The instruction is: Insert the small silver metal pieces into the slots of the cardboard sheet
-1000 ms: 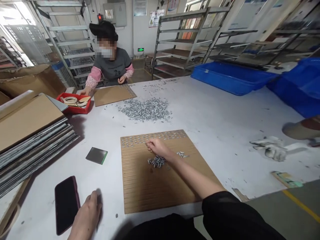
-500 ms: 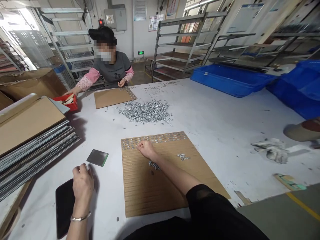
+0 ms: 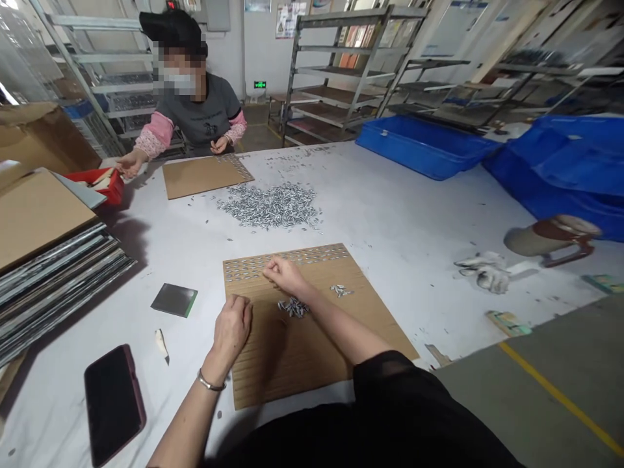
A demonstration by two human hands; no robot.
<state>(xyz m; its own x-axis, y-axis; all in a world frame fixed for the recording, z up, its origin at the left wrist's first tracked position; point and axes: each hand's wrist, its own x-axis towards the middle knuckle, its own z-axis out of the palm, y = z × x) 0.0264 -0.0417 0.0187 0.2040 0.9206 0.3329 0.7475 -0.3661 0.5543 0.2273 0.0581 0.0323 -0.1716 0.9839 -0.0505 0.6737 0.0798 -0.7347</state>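
A ribbed cardboard sheet (image 3: 322, 338) lies before me, with rows of small silvery leaf-shaped pieces (image 3: 312, 258) along its far edge. My right hand (image 3: 287, 276) is closed in a pinch at the near end of these rows; whatever its fingertips hold is too small to name. Under my right forearm sits a small heap of loose pieces (image 3: 294, 307), and a smaller group (image 3: 340, 290) lies to its right. My left hand (image 3: 234, 328), fingers curled, rests at the sheet's left edge, its inside hidden. Left of it lies a small knife with a pale handle (image 3: 160, 341).
A large pile of pieces (image 3: 273, 205) lies beyond the sheet. At left are a phone (image 3: 112, 403), a dark flat block (image 3: 174, 299) and stacked boards (image 3: 58, 286). A co-worker (image 3: 195, 117) sits opposite, one hand at a red box (image 3: 114, 187). Gloves (image 3: 487, 273), a mug (image 3: 546, 237) and blue bins (image 3: 419, 153) stand right.
My left hand has moved right, from beside the phone to the cardboard's left edge. The knife now shows on the table. My right hand stays at the rows. The view has shifted.
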